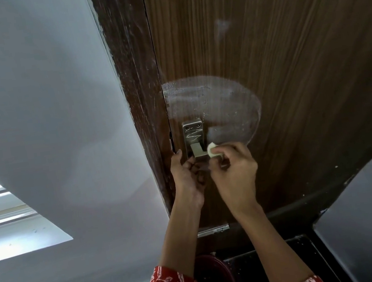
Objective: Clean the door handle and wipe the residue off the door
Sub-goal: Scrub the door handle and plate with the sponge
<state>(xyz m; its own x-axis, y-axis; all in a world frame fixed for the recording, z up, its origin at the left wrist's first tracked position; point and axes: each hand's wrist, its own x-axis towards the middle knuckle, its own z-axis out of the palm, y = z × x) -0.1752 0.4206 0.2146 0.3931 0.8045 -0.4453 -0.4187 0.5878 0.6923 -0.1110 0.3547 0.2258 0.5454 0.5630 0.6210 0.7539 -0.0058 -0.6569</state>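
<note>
While the handle is being worked on, the scene is read as follows, all places given relative to the handle plate [193, 133].

Step in hand: cleaning of the door handle [197, 150], judged from the wad's position; a white squiggle of cleaner is seen on the plate above it.

Right hand [233, 172]: a small white wad [212, 149] is pinched in its fingers, just right of the handle.

Left hand [186, 176]: held just below-left, fingers loosely curled; nothing is seen to be gripped.

Residue [213, 103]: a wide whitish smear is spread above and right on the door [287, 54].

Next move: the squiggle is to be rubbed off, then the smear wiped.
</note>
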